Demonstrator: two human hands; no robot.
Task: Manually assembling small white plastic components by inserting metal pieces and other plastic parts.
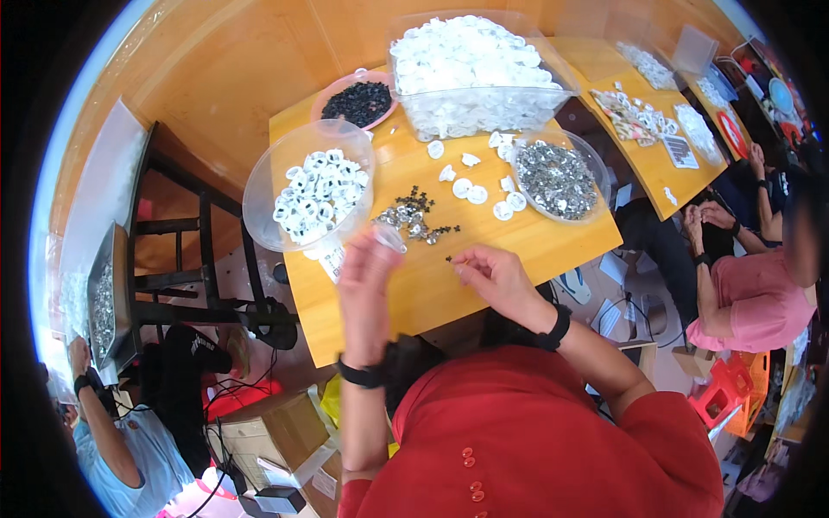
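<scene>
Over the front part of the wooden table [544, 259], my left hand [367, 276] is raised and smeared by motion. A white round plastic piece [390, 237] shows at its fingertips. To its right, my right hand [499, 278] pinches a small dark part [449, 259] between thumb and fingertips. Just beyond both hands lies a loose pile of small dark parts [416, 198] mixed with shiny metal pieces [414, 229]. Several white round pieces [463, 188] are scattered farther right on the tabletop.
Around the work area stand a clear bowl of white pieces with dark centres [318, 197], a pink dish of black parts [356, 104], a big clear bin heaped with white pieces [479, 78] and a bowl of metal parts [555, 180]. Co-workers sit right [747, 298] and left [134, 457].
</scene>
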